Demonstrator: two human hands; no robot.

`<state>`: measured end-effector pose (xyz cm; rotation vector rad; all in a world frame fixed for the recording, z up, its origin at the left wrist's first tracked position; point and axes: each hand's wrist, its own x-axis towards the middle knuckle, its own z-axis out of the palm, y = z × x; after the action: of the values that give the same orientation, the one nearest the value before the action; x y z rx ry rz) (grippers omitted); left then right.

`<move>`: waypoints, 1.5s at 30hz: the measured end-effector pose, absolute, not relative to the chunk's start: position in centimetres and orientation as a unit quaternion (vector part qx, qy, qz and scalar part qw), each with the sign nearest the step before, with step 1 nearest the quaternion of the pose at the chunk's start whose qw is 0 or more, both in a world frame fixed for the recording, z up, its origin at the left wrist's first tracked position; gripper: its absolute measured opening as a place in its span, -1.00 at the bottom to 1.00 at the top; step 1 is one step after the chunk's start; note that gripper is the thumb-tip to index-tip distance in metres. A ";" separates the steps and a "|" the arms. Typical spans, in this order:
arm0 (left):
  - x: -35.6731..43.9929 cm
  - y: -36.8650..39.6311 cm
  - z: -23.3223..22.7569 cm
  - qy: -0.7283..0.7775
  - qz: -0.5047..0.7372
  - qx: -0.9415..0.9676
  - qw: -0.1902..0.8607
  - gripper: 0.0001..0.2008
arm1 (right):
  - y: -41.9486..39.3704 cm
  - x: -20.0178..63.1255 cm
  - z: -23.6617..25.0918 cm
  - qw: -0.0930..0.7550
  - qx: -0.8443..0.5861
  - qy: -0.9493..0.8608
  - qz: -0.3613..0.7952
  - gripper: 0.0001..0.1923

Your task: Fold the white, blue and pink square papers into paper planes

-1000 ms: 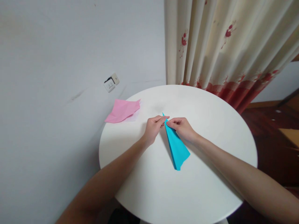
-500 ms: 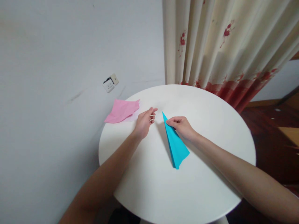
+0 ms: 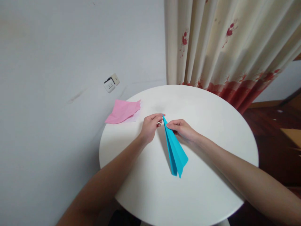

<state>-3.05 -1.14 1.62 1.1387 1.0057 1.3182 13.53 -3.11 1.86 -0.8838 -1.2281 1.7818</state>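
Plainly, fingertips: the pointed nose of the blue folded paper (image 3: 175, 147) is pinched from both sides, seemingly so that the layers are kept together.
Left hand (image 3: 150, 126): its thumb and forefinger are closed on the tip from the left, the other fingers curled loosely.
Right hand (image 3: 182, 128): the upper edge just behind the tip is gripped, knuckles up.
Blue folded paper: a long narrow dart, held near the middle of the round white table (image 3: 211, 131), its tail splayed toward the near edge.
Pink paper (image 3: 122, 111): left lying at the far left edge, overhanging slightly, well apart from both hands.
Beyond: a wall socket (image 3: 111, 83) and a flowered curtain (image 3: 225, 47) are seen behind the far edge.
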 end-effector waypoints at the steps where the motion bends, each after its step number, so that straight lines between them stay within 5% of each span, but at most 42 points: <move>1: -3.1 -1.1 1.7 0.422 0.554 0.482 0.531 -0.81 | -3.1 13.6 1.9 0.387 -0.346 -0.485 0.703 -0.65; 13: -2.7 -1.5 1.8 0.429 0.523 0.502 0.539 -0.65 | -2.8 13.6 1.5 0.424 -0.369 -0.510 0.651 -0.64; 20: -2.4 -1.8 1.7 0.463 0.517 0.536 0.480 -0.76 | -2.9 13.3 1.9 0.455 -0.398 -0.550 0.576 -0.67; 32: -2.9 -1.3 1.3 0.456 0.564 0.484 0.490 -0.77 | -2.6 13.3 1.1 0.431 -0.391 -0.579 0.571 -0.68; 37: -2.7 -1.7 1.5 0.429 0.451 0.509 0.595 -0.60 | -2.6 13.2 1.2 0.457 -0.412 -0.545 0.569 -0.64; 45: -2.8 -1.1 0.6 0.467 0.499 0.500 0.532 -0.64 | -2.5 13.1 0.7 0.439 -0.416 -0.554 0.572 -0.62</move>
<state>-2.78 -1.08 0.57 1.1932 1.1145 1.1907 13.14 -2.49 0.66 -1.0338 -1.3754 1.4215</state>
